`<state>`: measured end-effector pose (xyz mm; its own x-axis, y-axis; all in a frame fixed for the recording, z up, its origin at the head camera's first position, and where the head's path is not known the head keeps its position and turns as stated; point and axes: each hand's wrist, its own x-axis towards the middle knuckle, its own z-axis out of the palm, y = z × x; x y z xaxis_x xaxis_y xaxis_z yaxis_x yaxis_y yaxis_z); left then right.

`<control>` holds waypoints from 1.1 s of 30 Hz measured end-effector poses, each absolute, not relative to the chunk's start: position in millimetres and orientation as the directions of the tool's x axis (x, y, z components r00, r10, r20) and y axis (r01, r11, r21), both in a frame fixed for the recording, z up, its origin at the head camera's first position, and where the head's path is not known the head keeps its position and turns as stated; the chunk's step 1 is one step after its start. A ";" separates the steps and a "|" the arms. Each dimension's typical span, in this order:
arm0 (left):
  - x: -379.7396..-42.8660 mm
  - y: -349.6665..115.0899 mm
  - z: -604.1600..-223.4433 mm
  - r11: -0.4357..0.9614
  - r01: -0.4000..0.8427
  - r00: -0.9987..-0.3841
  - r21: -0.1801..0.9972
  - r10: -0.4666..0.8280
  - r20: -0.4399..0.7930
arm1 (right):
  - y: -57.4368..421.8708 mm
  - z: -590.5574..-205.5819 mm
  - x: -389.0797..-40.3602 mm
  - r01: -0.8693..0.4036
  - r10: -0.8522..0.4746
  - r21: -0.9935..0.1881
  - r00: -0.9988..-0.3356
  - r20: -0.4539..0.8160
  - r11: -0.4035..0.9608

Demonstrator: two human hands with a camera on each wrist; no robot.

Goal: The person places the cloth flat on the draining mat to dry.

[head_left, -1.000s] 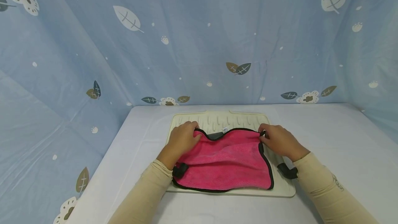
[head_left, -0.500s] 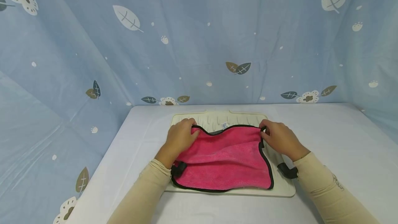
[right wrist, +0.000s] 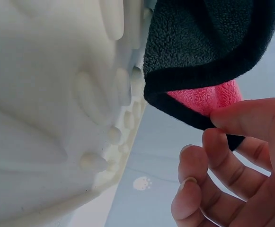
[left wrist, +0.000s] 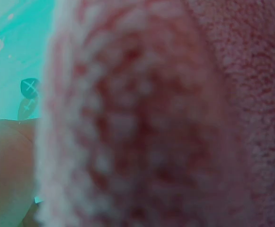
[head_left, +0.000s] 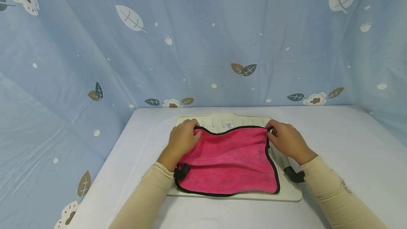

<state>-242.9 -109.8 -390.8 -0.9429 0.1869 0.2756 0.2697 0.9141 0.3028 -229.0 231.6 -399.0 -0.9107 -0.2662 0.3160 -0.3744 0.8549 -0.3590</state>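
A pink fleecy towel (head_left: 229,165) with black edging lies spread over a cream ridged board (head_left: 254,120). My left hand (head_left: 182,138) pinches its far left corner in the head view. At the far right corner, my right hand (head_left: 287,140) pinches the black edge between thumb and index finger. The right wrist view shows the towel's dark grey underside (right wrist: 194,42) folding up beside the pinched corner, with the other fingers curled below. In the left wrist view blurred towel pile (left wrist: 142,113) fills most of the picture and hides the left fingertips.
The board lies on a white-covered table (head_left: 343,144). Behind it hangs a blue curtain (head_left: 197,45) printed with leaves and flowers, which also runs along the left side. A small white label (head_left: 229,125) shows at the towel's far edge.
Both hands have moved slightly away from the body and apart, drawing the towel's far edge outward and tauter. The grey underside seen at that edge is now covered by pink.
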 end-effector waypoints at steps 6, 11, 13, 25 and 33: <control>-243.8 -110.8 -390.8 0.915 0.257 -0.944 0.312 0.169 0.282 | 231.9 -398.9 -229.3 -0.382 -0.257 -0.364 -0.902 0.346 0.849; -243.8 -111.5 -389.8 0.915 0.243 -0.948 0.322 0.153 0.280 | 231.8 -398.9 -229.5 -0.386 -0.246 -0.366 -0.895 0.373 0.847; -243.9 -111.8 -389.6 0.916 0.239 -0.948 0.323 0.148 0.282 | 231.6 -398.7 -229.2 -0.387 -0.241 -0.368 -0.891 0.384 0.845; -244.3 -114.4 -388.5 0.925 0.226 -0.944 0.307 0.130 0.302 | 231.8 -396.2 -228.6 -0.386 -0.205 -0.381 -0.876 0.436 0.840; -244.2 -116.8 -389.4 0.935 0.209 -0.947 0.288 0.120 0.299 | 232.3 -396.4 -230.4 -0.379 -0.183 -0.383 -0.870 0.458 0.842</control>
